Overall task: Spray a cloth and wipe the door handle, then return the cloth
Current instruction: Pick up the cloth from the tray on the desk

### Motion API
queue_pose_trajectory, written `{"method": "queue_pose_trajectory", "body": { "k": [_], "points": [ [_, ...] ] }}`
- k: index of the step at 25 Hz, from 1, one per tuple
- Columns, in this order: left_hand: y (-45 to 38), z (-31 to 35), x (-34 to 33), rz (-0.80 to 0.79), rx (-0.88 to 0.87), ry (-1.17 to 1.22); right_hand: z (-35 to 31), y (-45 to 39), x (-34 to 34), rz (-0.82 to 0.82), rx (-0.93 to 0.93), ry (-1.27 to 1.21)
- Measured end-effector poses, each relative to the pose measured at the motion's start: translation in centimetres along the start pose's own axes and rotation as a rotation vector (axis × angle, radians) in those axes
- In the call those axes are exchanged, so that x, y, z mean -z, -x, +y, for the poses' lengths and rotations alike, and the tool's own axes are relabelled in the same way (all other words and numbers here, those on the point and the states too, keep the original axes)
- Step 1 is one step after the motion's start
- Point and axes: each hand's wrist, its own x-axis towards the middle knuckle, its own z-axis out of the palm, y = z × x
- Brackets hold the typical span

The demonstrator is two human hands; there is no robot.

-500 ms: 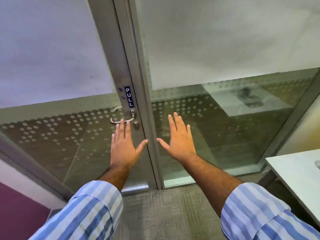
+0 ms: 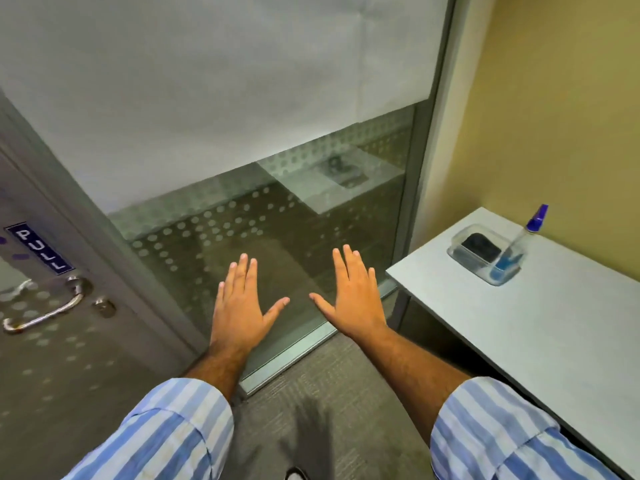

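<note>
Currently, status by item:
Left hand (image 2: pixel 239 306): flat, fingers spread, palm down, empty; held in front of the glass panel (image 2: pixel 242 220).
Right hand (image 2: pixel 353 299): flat, fingers spread, palm down, empty; just beside the left hand, thumbs pointing at each other, apart.
Handle (image 2: pixel 45 315): metal lever on the door (image 2: pixel 52 375), far left, below the PULL sign (image 2: pixel 40 249); well apart from both hands.
Cloth (image 2: pixel 482 247): dark, folded, in a clear tray (image 2: pixel 464 261) on the table (image 2: pixel 554 323), at right.
Bottle (image 2: pixel 516 247): blue cap, tilted, standing in the same tray, just beside the cloth.
Sleeves (image 2: pixel 166 434): blue-and-white stripes, pushed up both forearms.
</note>
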Motion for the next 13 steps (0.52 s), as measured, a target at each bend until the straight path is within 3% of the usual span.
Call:
{"method": "queue_pose_trajectory", "body": {
  "k": [8, 13],
  "points": [
    [-8.0, 11.6, -7.1, -0.255, -0.369, 0.121, 11.6, 0.4, 2.1, 0.001, -0.469, 0.018],
    [-12.8, 17.0, -9.3, -0.347, -0.487, 0.231, 14.8, -0.2, 2.2, 0.044, -0.654, 0.001]
  ]
}}
